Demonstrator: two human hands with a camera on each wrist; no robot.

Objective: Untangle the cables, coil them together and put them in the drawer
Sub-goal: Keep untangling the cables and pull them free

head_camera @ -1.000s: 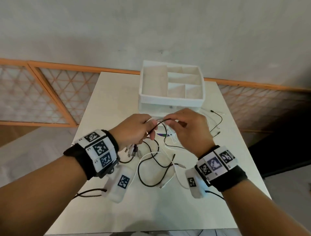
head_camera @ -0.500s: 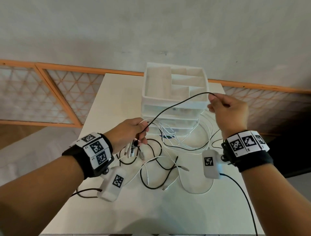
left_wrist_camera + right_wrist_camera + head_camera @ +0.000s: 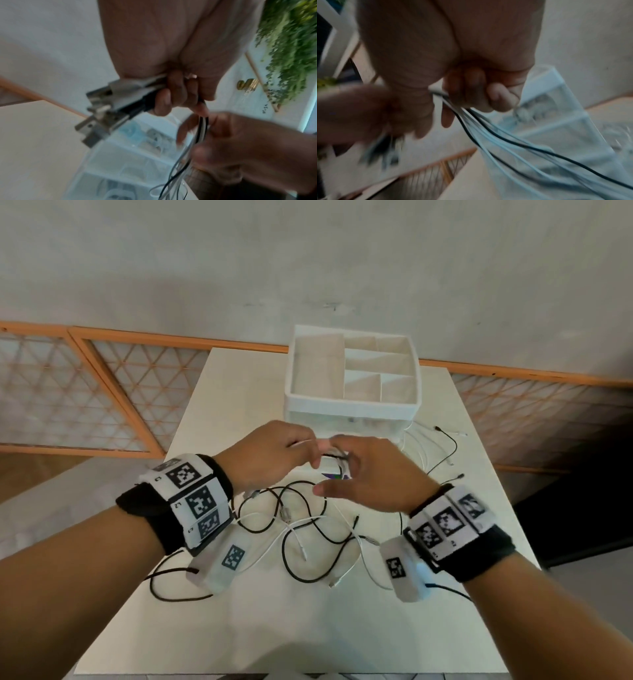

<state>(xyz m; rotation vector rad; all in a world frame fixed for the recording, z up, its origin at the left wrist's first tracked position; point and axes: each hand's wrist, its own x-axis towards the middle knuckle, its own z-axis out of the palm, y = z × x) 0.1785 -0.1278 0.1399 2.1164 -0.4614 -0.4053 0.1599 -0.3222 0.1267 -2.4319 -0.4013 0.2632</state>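
Note:
Black and white cables (image 3: 308, 537) lie tangled on the white table (image 3: 239, 628) under my wrists. My left hand (image 3: 306, 455) grips a bundle of cable ends; in the left wrist view the USB plugs (image 3: 104, 106) stick out of its curled fingers (image 3: 169, 94). My right hand (image 3: 337, 465) is close against the left, its fingers (image 3: 471, 86) curled round the same strands (image 3: 513, 140), which trail off toward the drawer unit (image 3: 352, 402). The drawers are shut; their clear fronts (image 3: 130, 155) show things inside.
The unit's top is an open tray with empty compartments (image 3: 376, 371). More cable ends (image 3: 442, 440) lie on the table right of the unit. An orange lattice railing (image 3: 102, 392) runs behind the table, below a pale wall.
Half a second ago my right hand held a black cable stretched up and to the right. It has come back to the left hand, and that cable now lies slack on the table.

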